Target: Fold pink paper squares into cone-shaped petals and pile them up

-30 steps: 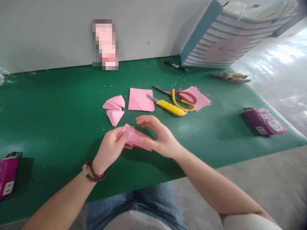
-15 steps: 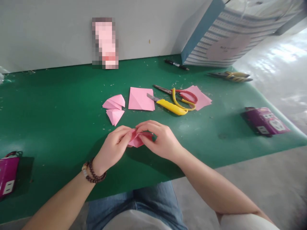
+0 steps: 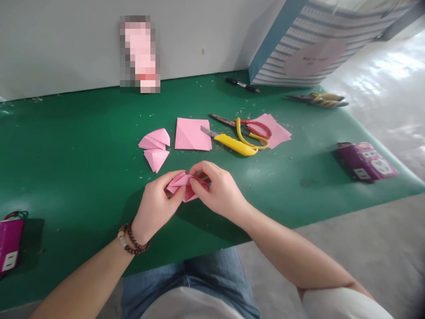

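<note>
Both of my hands grip one piece of pink folded paper (image 3: pixel 179 180) just above the green table. My left hand (image 3: pixel 158 199), with beaded bracelets at the wrist, pinches its left part between thumb and fingers. On the paper's right part, my right hand (image 3: pixel 217 188) is closed with thumb and index finger at a fold near the middle. My fingers hide some of the paper. Beyond my left hand lie folded pink pieces (image 3: pixel 155 148). A square of pink paper (image 3: pixel 191 135) rests farther off, with the blade of a yellow-handled knife (image 3: pixel 235 145) over its right edge.
Scissors (image 3: pixel 252 128) with red and yellow handles lie partly over more pink paper (image 3: pixel 279 133). A black pen (image 3: pixel 241 84), pliers (image 3: pixel 318 100) and a striped paper bag (image 3: pixel 299 53) are at the back. Purple packs (image 3: pixel 367 163) sit at both sides of the green table (image 3: pixel 83 155).
My left hand has shifted its grip, and more of the paper's folded left part shows between its thumb and fingers. My right hand still pinches the paper. The view has shifted slightly.
</note>
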{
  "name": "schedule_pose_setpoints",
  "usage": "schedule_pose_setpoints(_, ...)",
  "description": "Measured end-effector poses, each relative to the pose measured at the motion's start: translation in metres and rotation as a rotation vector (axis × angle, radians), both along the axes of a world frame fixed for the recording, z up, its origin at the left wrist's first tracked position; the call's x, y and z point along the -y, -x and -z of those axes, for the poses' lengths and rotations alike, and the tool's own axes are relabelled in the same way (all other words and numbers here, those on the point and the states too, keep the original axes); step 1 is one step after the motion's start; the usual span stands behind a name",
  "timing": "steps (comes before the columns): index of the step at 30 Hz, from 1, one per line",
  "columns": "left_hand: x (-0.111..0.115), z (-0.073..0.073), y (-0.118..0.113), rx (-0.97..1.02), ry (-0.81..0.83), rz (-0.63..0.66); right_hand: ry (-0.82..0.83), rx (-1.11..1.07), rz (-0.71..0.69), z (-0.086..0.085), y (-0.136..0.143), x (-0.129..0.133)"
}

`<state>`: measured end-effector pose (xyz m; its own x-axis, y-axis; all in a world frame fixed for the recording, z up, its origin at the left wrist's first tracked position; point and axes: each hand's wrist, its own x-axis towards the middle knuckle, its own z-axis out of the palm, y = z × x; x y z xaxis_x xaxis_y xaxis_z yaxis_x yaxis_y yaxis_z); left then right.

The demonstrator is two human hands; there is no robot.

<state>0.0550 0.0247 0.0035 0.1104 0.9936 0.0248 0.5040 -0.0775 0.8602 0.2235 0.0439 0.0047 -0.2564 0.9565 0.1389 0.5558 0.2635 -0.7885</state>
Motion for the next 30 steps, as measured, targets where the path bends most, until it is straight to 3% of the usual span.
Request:
schedule_pose_setpoints(6,-0.003,-0.002,0.003,-0.071,0.087,0.009,0.333,-0.260,-0.157,-0.010,-0.009,-0.007)
schedule_pose_setpoints(9,-0.003,-0.003,0.004,-0.062,0.076,0.041,0.398,-0.263,-0.189,-0.012,-0.011,-0.008)
schedule_pose_setpoints(14,-0.003,-0.002,0.003,0.042,0.021,0.068,0.232,-0.079,-0.135,-0.007,-0.008,-0.007)
schedule_pose_setpoints(19,-0.002,0.003,0.003,0.164,0.051,0.066,0.067,-0.043,-0.097,-0.004,-0.005,-0.006)
schedule_pose_setpoints(25,0.000,-0.001,0.001,0.174,0.083,-0.032,0.083,0.028,-0.017,-0.006,-0.003,-0.004)
schedule_pose_setpoints(30,0.001,-0.005,0.000,0.074,0.008,-0.004,0.090,0.059,-0.002,-0.006,-0.003,-0.004)
